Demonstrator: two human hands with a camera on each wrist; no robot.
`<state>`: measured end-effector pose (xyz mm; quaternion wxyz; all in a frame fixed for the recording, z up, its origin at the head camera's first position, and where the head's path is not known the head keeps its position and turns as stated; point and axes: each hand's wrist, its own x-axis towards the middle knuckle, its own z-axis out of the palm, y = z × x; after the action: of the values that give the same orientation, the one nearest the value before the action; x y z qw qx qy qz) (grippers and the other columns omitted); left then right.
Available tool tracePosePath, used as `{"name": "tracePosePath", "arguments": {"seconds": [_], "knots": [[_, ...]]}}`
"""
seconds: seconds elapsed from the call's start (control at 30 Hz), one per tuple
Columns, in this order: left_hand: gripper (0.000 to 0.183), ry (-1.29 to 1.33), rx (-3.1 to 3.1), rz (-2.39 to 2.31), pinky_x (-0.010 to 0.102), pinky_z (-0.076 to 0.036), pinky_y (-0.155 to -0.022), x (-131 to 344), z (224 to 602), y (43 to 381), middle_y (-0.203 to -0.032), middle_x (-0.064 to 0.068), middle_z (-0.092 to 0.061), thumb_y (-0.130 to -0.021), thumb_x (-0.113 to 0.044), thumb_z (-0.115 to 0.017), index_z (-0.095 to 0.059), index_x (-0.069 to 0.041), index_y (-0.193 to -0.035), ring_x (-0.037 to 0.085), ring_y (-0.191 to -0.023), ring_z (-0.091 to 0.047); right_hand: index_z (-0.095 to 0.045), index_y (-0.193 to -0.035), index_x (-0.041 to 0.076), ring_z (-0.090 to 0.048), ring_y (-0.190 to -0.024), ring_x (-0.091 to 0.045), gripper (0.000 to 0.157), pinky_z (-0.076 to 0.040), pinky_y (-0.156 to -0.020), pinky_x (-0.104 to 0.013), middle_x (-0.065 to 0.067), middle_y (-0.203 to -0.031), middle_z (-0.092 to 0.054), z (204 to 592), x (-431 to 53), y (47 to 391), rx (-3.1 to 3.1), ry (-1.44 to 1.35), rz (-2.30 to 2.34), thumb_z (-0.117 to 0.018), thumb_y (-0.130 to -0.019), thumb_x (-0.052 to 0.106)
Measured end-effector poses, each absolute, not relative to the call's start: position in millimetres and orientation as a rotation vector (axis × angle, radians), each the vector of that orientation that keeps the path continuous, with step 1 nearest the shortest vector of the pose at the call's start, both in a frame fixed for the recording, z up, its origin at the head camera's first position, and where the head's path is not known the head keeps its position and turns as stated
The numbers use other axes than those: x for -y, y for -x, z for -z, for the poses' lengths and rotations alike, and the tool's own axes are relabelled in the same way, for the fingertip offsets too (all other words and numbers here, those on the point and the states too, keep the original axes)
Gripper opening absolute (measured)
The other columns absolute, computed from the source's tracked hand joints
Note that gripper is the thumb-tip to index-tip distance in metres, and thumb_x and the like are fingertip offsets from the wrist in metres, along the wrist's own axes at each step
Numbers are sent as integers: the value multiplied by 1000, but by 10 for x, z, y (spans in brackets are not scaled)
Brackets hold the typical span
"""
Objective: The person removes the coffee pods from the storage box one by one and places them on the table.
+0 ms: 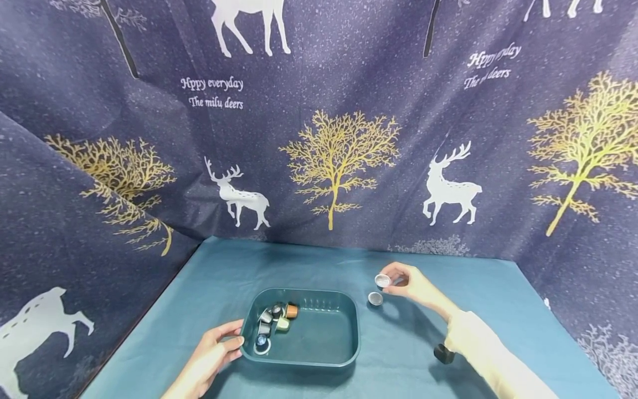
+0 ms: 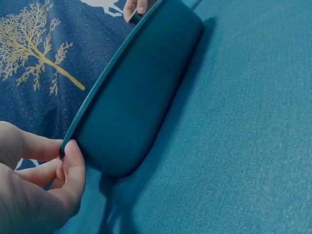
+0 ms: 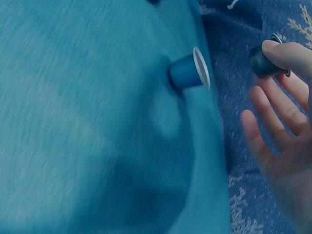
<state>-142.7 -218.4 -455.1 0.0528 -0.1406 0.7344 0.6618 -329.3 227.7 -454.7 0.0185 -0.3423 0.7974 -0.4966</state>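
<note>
My left hand (image 1: 211, 352) pinches the left rim of a dark green rectangular tray (image 1: 319, 363); in the left wrist view the thumb and fingers grip that rim (image 2: 105, 78). Several coffee capsules lie in the tray's left part, among them an orange one (image 1: 291, 311), a pale green one (image 1: 282, 324) and a dark blue one (image 1: 261, 341). To the right of the tray, my right hand (image 1: 405, 281) holds a dark coffee capsule (image 3: 263, 62) between thumb and fingers, its silvery lid (image 1: 382, 281) facing the head camera. Just below it, a blue capsule (image 3: 186, 72) lies on the cloth.
A teal cloth (image 1: 199, 288) covers the table. Behind and to the left hangs a dark curtain (image 1: 309, 72) printed with deer and trees. A black device (image 1: 443, 353) sits at the right wrist, by the pale sleeve (image 1: 483, 349).
</note>
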Motion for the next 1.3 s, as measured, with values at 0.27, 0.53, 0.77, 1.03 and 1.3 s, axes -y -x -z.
{"name": "tracePosePath", "arguments": {"seconds": [0.27,0.53,0.77,1.03,1.3], "knots": [[50,467,-2237,-2015,25,-56,-73,2177,4564,1444,-116,16,-57,-91,0,-60,-49,12,-138,14,-91,-64,-61,-121,-3,-66,-82,-8,42,-59,-72,-29,-19,-97,-68,4652,-2431,3286,-2507,1047,1512,-77,-83,7],[50,469,-2244,-2016,25,-56,-72,2175,4565,1443,-118,16,-56,-91,0,-60,-49,12,-138,13,-91,-63,-65,-119,5,-71,-82,-15,36,-56,-72,-25,-16,-98,-73,4758,-2560,3294,-2553,1007,1410,-76,-85,10],[49,472,-2239,-2017,25,-56,-72,2182,4573,1452,-116,15,-56,-91,0,-60,-50,11,-137,14,-91,-64,-64,-112,7,-69,-84,-10,33,-57,-73,-25,-15,-97,-73,4821,-2602,3272,-2569,970,1362,-79,-82,12],[49,468,-2243,-2015,24,-56,-71,2183,4570,1444,-116,15,-56,-91,1,-60,-49,11,-138,12,-89,-63,-63,-107,9,-65,-84,-4,34,-53,-68,-24,-9,-95,-71,4907,-2647,3248,-2660,942,1285,-82,-80,17],[50,444,-2231,-2018,24,-56,-72,2189,4573,1440,-116,14,-56,-91,0,-60,-48,11,-139,12,-90,-64,-64,-105,9,-64,-82,-4,35,-52,-66,-24,-6,-93,-70,4926,-2667,3219,-2688,889,1261,-84,-78,19]]}}
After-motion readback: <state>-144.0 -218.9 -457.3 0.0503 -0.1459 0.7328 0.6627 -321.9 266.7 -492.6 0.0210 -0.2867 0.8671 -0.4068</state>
